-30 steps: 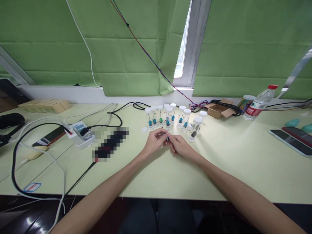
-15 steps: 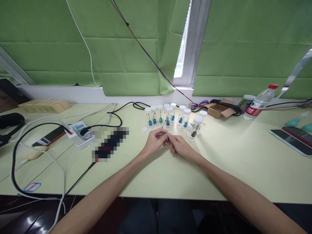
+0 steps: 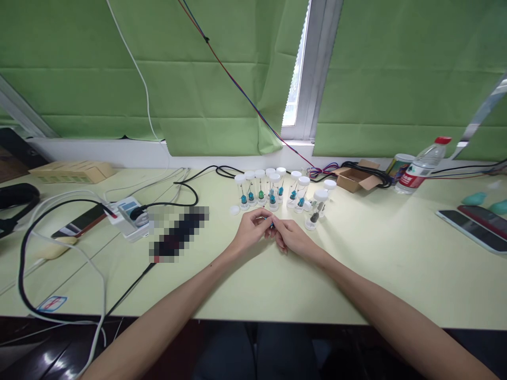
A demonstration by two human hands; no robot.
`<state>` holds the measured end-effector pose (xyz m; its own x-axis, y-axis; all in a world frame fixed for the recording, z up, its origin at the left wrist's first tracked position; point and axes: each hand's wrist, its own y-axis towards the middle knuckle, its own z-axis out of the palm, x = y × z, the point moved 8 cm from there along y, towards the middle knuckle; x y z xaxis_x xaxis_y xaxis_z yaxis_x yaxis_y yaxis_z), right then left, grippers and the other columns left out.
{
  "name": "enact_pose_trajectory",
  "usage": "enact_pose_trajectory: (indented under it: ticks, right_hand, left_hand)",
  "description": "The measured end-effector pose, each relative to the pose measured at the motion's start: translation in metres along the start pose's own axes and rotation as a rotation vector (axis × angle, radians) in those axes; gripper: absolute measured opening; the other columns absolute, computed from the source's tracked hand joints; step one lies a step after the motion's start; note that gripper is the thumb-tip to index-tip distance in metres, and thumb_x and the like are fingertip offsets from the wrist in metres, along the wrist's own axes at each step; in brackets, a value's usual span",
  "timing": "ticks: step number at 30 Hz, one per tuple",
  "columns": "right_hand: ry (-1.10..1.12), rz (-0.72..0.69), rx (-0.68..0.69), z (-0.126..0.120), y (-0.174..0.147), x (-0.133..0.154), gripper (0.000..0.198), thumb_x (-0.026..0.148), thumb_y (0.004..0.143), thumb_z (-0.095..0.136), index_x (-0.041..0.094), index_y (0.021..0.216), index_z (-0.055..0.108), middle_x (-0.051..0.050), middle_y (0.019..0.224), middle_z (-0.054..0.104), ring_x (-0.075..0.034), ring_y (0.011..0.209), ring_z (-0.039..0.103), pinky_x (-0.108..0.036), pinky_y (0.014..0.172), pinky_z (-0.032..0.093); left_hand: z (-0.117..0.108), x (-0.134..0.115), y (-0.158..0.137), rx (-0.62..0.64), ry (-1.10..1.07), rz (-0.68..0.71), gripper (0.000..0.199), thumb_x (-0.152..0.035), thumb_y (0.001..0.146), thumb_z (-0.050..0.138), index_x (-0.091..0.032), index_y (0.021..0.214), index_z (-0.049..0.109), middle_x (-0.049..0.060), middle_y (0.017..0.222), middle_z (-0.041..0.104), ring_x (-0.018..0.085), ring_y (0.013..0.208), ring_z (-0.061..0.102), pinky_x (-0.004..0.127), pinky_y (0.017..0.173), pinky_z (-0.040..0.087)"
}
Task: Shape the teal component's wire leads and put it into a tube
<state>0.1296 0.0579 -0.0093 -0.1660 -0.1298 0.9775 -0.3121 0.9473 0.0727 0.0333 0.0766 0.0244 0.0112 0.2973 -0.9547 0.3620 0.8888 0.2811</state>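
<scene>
My left hand [image 3: 253,228] and my right hand [image 3: 291,233] meet over the table, fingers closed together. Between their fingertips is a small blue piece [image 3: 272,225], mostly covered, so its kind cannot be made out. Just beyond the hands stand several clear vials with white caps, among them one vial [image 3: 274,192] with a blue part on a thin stem and another [image 3: 260,184] with a green part. To the right of my right hand, a vial [image 3: 316,210] holds a dark grey part. A loose white cap [image 3: 235,210] lies left of the group.
A power strip [image 3: 130,219] with tangled cables lies to the left, near a pixelated dark object [image 3: 180,235]. At the back right are an open cardboard box [image 3: 354,179], a can [image 3: 400,168] and a water bottle [image 3: 420,169]. Phones [image 3: 471,230] rest at the far right.
</scene>
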Motion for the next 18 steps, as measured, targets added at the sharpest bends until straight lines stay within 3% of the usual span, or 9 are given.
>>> enact_pose_trajectory:
  ticks: [18]
  right_hand:
    - [-0.010, 0.020, 0.004, -0.0002, 0.0008, -0.0019, 0.061, 0.065, 0.094, 0.032, 0.017, 0.068, 0.060, 0.002, 0.041, 0.047, -0.011, 0.035, 0.046, -0.022, 0.040, 0.041]
  left_hand:
    - [0.0008, -0.0005, 0.0001, 0.007, 0.007, -0.013, 0.016, -0.030, 0.083, 0.062, -0.015, 0.076, 0.064, 0.000, 0.060, 0.058, 0.012, 0.053, 0.056, 0.026, 0.052, 0.043]
